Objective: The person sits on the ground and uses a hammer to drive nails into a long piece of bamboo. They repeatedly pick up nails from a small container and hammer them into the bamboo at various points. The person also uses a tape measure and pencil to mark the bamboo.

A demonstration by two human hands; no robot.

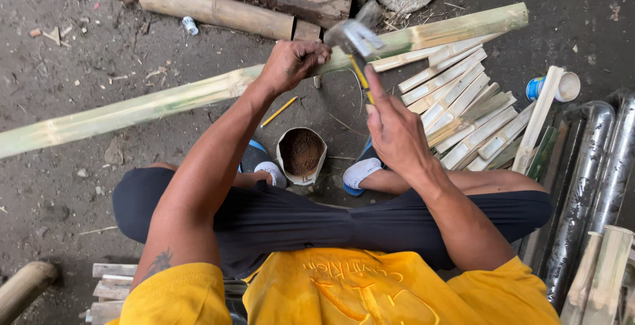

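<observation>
A long split bamboo strip (165, 100), pale green, runs across the view from lower left to upper right. My left hand (291, 64) grips it near its middle. My right hand (393, 126) holds a cleaver-like knife (354, 37) by its yellow handle, the blade resting on the strip just right of my left hand. I sit on the dirt ground with my knees spread.
A pile of short cut bamboo slats (463, 107) lies at the right. A small cup of brown powder (301, 154) stands between my feet, a yellow pencil (278, 111) beside it. Logs (211, 9) lie at the top, dark pipes (589, 179) at the right, a tin can (554, 87) nearby.
</observation>
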